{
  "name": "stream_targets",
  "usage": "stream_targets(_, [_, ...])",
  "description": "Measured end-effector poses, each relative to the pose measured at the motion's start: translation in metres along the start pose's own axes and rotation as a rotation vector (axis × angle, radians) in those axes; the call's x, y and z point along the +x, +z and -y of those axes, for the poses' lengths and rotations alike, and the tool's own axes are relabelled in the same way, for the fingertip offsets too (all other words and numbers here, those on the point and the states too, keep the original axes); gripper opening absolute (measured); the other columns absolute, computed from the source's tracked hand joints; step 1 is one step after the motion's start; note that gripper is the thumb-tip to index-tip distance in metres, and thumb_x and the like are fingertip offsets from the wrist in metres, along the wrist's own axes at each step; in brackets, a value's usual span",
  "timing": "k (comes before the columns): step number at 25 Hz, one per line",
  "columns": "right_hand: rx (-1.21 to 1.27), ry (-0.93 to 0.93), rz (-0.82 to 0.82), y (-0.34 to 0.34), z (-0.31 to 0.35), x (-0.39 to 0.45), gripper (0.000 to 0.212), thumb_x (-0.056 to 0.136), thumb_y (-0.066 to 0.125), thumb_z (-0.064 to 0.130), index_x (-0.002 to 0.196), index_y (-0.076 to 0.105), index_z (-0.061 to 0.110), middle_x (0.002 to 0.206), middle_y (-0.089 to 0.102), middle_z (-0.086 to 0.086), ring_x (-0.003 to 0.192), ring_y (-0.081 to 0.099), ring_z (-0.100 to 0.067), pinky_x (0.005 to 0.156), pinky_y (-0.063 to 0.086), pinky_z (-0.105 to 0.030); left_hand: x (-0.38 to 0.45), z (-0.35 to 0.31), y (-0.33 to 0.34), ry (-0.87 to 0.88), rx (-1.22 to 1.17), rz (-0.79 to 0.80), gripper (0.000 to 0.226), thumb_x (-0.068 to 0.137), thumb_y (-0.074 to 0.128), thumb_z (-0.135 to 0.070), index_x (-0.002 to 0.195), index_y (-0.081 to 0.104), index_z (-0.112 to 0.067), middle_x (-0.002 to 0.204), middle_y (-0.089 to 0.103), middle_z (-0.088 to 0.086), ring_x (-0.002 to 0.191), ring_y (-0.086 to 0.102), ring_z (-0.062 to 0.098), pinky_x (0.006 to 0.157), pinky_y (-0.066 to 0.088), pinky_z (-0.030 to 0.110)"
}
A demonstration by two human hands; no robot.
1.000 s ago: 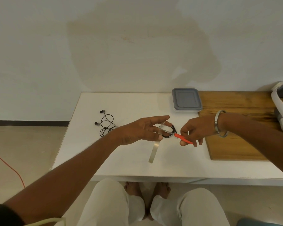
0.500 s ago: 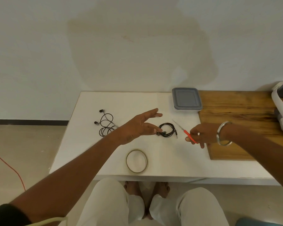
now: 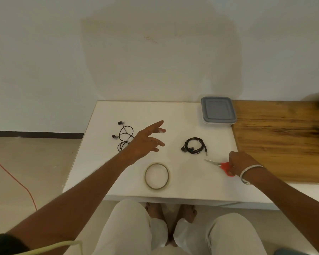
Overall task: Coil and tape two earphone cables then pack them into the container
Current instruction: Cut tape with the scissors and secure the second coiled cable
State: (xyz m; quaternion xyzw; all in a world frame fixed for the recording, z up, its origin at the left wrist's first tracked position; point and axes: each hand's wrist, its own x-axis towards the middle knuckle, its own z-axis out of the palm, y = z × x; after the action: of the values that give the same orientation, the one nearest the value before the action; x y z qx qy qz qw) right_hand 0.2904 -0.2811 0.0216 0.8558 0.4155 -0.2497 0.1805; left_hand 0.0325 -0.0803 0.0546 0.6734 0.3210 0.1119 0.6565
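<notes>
A person sits at a white table (image 3: pixel 103 162), knees and bare feet showing below its near edge. The left hand (image 3: pixel 145 142) hangs above the tabletop with fingers spread and empty, reaching between the two sets of earphones. The loose earphones (image 3: pixel 124 136) lie in an untidy tangle at the far left of the table; the hand and wrist cover the near right part of that tangle, so its full extent cannot be seen. The coiled earphones (image 3: pixel 194 145) lie flat near the middle of the table, plug sticking out to the right; whether tape is wrapped round the coil is too small to make out. A roll of tape (image 3: pixel 157 176) lies flat near the front edge, apart from both hands. The right hand (image 3: pixel 241 161), a bangle on its wrist, is closed around the red handles of the scissors (image 3: pixel 218 164), whose blades point left, low over the table; the fingers hide most of the handles. The container (image 3: pixel 217 110), its grey lid on, sits at the back beside a wooden board (image 3: pixel 284 137). A white object at the far right is cut off by the frame.
</notes>
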Motion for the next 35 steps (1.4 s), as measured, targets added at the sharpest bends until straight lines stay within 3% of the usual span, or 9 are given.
stream_targets(5, [0.058,-0.046,-0.135,-0.007,0.01,-0.005,0.023,0.085,0.059,0.027,0.102,0.052,0.013,0.104,0.06,-0.007,0.084,0.055,-0.019,0.075,0.048,-0.028,-0.005,-0.009,0.006,0.061,-0.093,0.013,0.071,0.094,0.042,0.009,0.149,0.031,-0.034,0.124,0.064,0.007,0.089,0.067,0.024,0.079,0.053,0.037])
stream_targets(8, [0.556,-0.169,-0.34,-0.026,0.042,-0.01,0.012,0.087,0.058,0.021,0.098,0.058,0.015,0.1,0.062,-0.005,0.082,0.057,-0.018,0.069,0.047,-0.024,-0.007,-0.011,0.009,0.103,-0.118,0.022,0.064,0.097,0.043,0.003,0.15,0.03,-0.032,0.117,0.068,0.012,0.086,0.066,0.026,0.076,0.052,0.036])
stream_targets(11, [1.036,-0.338,-0.303,-0.055,0.082,-0.021,0.016,0.088,0.058,0.032,0.099,0.063,0.022,0.096,0.066,0.001,0.08,0.066,-0.016,0.068,0.057,-0.028,-0.009,-0.012,0.013,0.131,-0.098,0.008,0.057,0.101,0.043,-0.004,0.15,0.03,-0.03,0.113,0.069,0.012,0.084,0.066,0.025,0.075,0.051,0.037])
stream_targets(14, [1.002,-0.588,-0.43,-0.068,0.108,-0.034,0.025,0.085,0.063,0.033,0.109,0.058,0.028,0.106,0.058,0.008,0.091,0.06,-0.008,0.072,0.055,-0.022,-0.01,-0.012,0.015,0.142,-0.077,-0.015,0.062,0.099,0.043,0.001,0.149,0.03,-0.032,0.107,0.07,0.004,0.085,0.066,0.023,0.077,0.051,0.038])
stream_targets(17, [1.031,-0.596,-0.521,-0.068,0.123,-0.032,0.024,0.089,0.057,0.033,0.111,0.057,0.023,0.108,0.057,0.006,0.094,0.058,-0.007,0.077,0.053,-0.023,-0.01,-0.011,0.014,0.16,-0.058,-0.011,0.072,0.093,0.04,0.009,0.148,0.029,-0.035,0.108,0.068,0.002,0.088,0.066,0.022,0.078,0.05,0.038])
stream_targets(20, [1.192,-0.386,-0.246,-0.069,0.133,-0.022,0.031,0.094,0.044,0.041,0.106,0.062,0.019,0.107,0.064,-0.001,0.098,0.061,-0.017,0.086,0.055,-0.036,-0.01,-0.009,0.012,0.197,-0.016,0.019,0.079,0.086,0.04,0.01,0.15,0.027,-0.035,0.112,0.068,0.008,0.088,0.065,0.023,0.078,0.05,0.037])
stream_targets(23, [1.358,-0.27,0.035,-0.073,0.139,-0.021,0.033,0.093,0.046,0.043,0.092,0.067,0.018,0.101,0.069,-0.002,0.095,0.064,-0.017,0.082,0.056,-0.032,-0.01,-0.007,0.009,0.206,0.014,0.033,0.083,0.08,0.042,0.006,0.149,0.028,-0.038,0.111,0.068,0.006,0.088,0.066,0.023,0.079,0.052,0.038])
stream_targets(31, [1.488,-0.323,0.039,-0.072,0.149,-0.017,0.019,0.087,0.063,0.024,0.099,0.066,0.01,0.092,0.069,-0.008,0.083,0.066,-0.017,0.075,0.057,-0.029,-0.011,0.002,0.002,0.219,0.089,0.06,0.086,0.078,0.042,0.005,0.15,0.027,-0.039,0.109,0.069,0.006,0.091,0.065,0.026,0.08,0.053,0.04])
stream_targets(35, [1.477,-0.378,-0.142,-0.068,0.156,-0.019,0.014,0.09,0.058,0.02,0.096,0.066,0.01,0.088,0.066,-0.004,0.084,0.064,-0.015,0.076,0.057,-0.026,-0.009,0.011,-0.002,0.136,0.075,0.025,0.085,0.083,0.043,0.014,0.151,0.026,-0.035,0.104,0.073,0.005,0.09,0.068,0.025,0.077,0.053,0.034])
